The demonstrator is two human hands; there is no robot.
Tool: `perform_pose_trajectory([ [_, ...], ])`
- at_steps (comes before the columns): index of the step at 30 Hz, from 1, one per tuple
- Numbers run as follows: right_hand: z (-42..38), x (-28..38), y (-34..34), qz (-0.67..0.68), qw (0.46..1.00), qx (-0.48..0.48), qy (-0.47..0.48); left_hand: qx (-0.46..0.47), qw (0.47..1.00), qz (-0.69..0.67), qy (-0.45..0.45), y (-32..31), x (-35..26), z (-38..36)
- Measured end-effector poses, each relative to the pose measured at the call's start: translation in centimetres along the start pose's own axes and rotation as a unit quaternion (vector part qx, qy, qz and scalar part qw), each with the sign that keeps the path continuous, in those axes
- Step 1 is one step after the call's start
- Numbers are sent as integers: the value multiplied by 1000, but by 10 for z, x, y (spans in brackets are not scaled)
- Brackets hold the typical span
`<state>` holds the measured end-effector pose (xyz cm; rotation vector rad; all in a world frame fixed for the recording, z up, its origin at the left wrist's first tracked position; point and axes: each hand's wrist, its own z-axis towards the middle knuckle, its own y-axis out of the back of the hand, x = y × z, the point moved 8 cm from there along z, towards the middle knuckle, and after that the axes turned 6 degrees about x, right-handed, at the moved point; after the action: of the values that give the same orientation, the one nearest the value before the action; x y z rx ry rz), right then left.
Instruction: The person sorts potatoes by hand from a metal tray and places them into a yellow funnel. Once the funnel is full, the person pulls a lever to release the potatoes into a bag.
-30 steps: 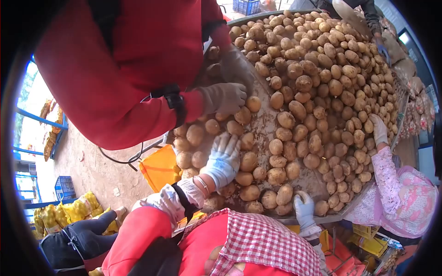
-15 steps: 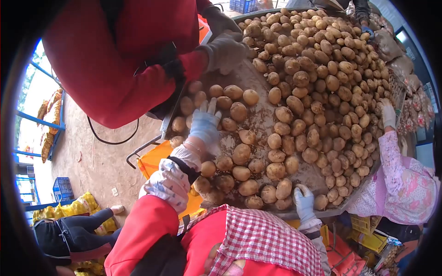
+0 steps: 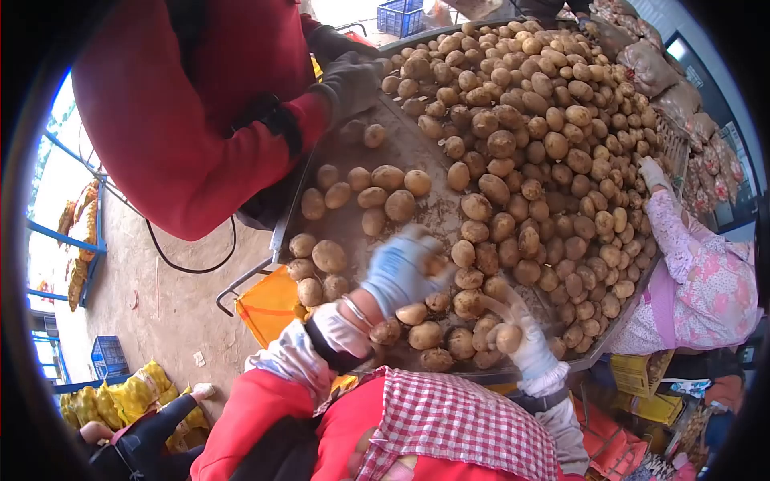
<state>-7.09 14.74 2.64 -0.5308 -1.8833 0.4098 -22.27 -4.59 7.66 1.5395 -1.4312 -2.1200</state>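
My left hand, in a pale blue-white glove, is over the near part of the metal sorting table. It is smeared by motion, its fingers curled around a brown potato. My right hand, gloved the same way, is at the table's near edge. A smaller potato sits in its grip, while the fingertips are blurred. Loose potatoes lie between and below my hands. Farther left rests a small group of potatoes. The large potato heap covers the right side.
A person in red stands at the left edge, gloved hands over the table. Another person in a floral top reaches into the heap from the right. An orange crate is by the left corner. Filled sacks line the far right.
My left hand has moved right from the left-hand potatoes and now has a potato in its fingers. My right hand has come up slightly with a potato. Several potatoes at the left have shifted.
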Motion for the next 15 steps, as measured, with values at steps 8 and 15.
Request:
perform_pose_trajectory([
  [8, 18, -33, 29, 348, 930, 108, -46, -107, 982, -14, -156, -33, -16, 33],
  [15, 9, -9, 59, 87, 996, 0, -31, 136, 939, 275, -153, -71, 18, 12],
])
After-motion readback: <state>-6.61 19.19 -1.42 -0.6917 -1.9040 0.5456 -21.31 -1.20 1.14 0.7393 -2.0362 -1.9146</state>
